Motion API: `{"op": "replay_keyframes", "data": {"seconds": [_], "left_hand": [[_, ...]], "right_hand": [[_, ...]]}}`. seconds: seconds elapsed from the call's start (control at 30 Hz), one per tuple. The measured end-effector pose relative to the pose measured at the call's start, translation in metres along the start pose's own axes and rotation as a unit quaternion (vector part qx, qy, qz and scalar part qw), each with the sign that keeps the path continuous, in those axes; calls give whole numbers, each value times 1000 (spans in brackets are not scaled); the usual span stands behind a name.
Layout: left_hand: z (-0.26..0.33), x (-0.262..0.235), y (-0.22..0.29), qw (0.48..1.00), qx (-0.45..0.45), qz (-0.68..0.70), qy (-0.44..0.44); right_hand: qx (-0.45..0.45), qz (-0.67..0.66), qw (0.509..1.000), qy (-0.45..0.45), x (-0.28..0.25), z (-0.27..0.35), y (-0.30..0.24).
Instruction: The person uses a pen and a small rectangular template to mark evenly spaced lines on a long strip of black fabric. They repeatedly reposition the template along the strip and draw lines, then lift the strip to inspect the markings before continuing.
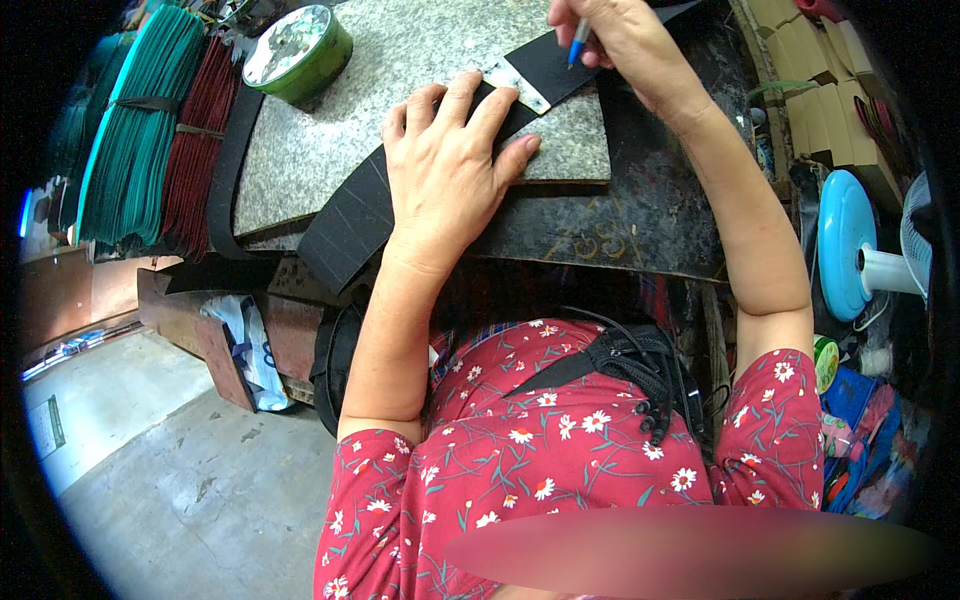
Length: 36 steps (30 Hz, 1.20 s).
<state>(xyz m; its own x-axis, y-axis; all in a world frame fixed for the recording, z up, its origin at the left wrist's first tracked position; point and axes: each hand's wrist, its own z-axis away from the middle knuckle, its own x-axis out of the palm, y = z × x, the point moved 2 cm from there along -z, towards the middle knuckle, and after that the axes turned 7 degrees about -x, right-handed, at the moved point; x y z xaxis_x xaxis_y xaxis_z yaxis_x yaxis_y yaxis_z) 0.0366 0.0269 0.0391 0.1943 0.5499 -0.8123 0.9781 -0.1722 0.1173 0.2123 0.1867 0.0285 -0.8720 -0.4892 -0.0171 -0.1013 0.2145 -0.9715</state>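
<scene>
Black strip (348, 218) was laid slantwise across speckled board (430, 40), pressed by left hand (445, 165), fingers spread. Pale plate (526, 90) lay at fingertips. Pen (579, 42) was pinched in right hand (635, 48). Firm plate pressure, steady pen angle were judged advisable.

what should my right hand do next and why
Probably bring the pen to the exposed edge of the pale piece and draw along it: your right hand holds the pen near that edge, your left hand lies over the black strip, and faint lines already cross the strip.
</scene>
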Motion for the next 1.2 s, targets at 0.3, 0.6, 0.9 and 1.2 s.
{"op": "replay_keyframes", "data": {"seconds": [0.3,0.6,0.9,1.2], "left_hand": [[-26,12,1,999,-36,11,3],[-27,15,-6,994,-81,66,-20],[-28,16,-6,996,-76,48,-7],[-27,14,-4,997,-65,37,-19]], "right_hand": [[-169,239,956,-18,31,4,-12],[-218,349,911,-6,41,-3,-14],[-261,345,899,-73,39,1,-1],[-196,239,948,-80,36,6,-7]]}}
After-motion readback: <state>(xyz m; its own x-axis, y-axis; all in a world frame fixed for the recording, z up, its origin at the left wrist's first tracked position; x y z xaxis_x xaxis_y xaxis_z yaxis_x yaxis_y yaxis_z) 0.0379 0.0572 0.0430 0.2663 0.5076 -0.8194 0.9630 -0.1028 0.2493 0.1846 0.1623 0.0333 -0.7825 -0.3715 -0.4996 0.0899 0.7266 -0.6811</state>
